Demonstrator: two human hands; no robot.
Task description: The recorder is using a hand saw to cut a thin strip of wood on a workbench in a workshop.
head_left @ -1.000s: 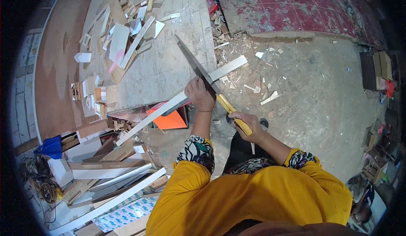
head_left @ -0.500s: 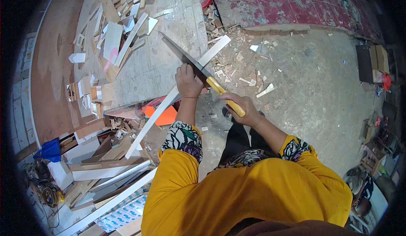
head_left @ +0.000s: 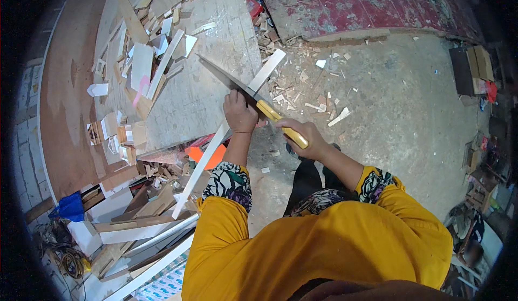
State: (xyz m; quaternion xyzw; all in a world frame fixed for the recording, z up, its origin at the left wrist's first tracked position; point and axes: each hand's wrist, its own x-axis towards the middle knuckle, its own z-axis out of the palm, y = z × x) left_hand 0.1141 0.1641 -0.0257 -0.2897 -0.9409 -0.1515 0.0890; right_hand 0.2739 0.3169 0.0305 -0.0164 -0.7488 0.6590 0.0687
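A handsaw (head_left: 225, 76) with a yellow handle lies across a long, narrow white strip of wood (head_left: 202, 159). My right hand (head_left: 308, 138) is wrapped round the rear of the handle, and the blade points away to the far left. My left hand (head_left: 240, 113) presses down on the strip close beside the blade, fingers curled over it; its underside is hidden. The strip slants over the corner of the pale wooden worktable (head_left: 178, 107). Its far end sticks out past the table's right edge and its near end reaches down beside my left sleeve.
Loose offcuts (head_left: 141, 63) are heaped on the table's left side. More boards (head_left: 132, 228) lie piled at lower left, near a blue bag (head_left: 70, 206). An orange piece (head_left: 208, 156) sits below the table corner. Wood scraps (head_left: 339, 116) litter the concrete floor; boxes (head_left: 477, 69) stand far right.
The saw and my right hand have shifted slightly left, and the handle appears a little closer to the strip. The whole view has moved a little. Both hands keep their grips.
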